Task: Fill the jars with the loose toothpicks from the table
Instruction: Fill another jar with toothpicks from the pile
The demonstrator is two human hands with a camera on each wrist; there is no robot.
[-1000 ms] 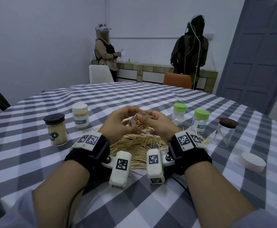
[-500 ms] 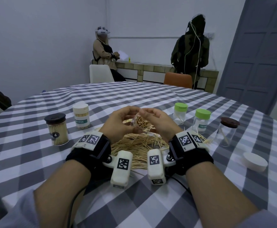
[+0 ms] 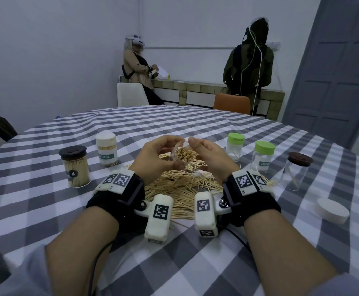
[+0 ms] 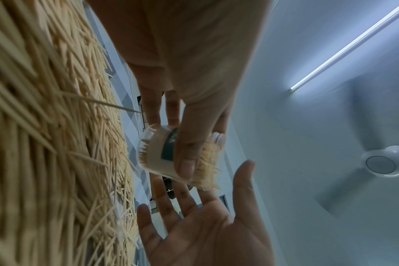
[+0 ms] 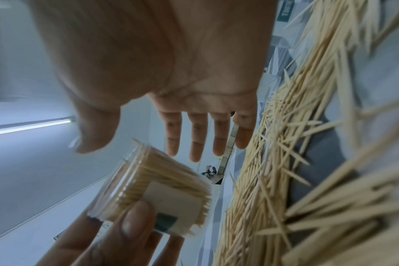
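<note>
My left hand point(image 3: 153, 159) holds a small clear labelled jar point(image 3: 182, 155) above the table, tilted with its open mouth toward me and packed with toothpicks. The left wrist view shows the thumb point(image 4: 187, 162) pressed on the jar point(image 4: 157, 154). My right hand point(image 3: 208, 154) is close beside the jar's right side, its fingers point(image 5: 198, 136) straight and holding nothing. A big pile of loose toothpicks point(image 3: 180, 189) lies on the checked tablecloth under both hands. In the right wrist view the jar point(image 5: 157, 190) sits in the left hand point(image 5: 116, 239).
A full black-lidded jar point(image 3: 76, 167) and a white-lidded jar point(image 3: 107, 149) stand at the left. Two green-lidded jars point(image 3: 235, 146) point(image 3: 262, 155) and a brown-lidded jar point(image 3: 296, 171) stand at the right, near a loose white lid point(image 3: 332, 210). Two people stand at the back wall.
My right hand's fingers have come off the jar's mouth and straightened. The jar has risen slightly and tipped its mouth more toward me.
</note>
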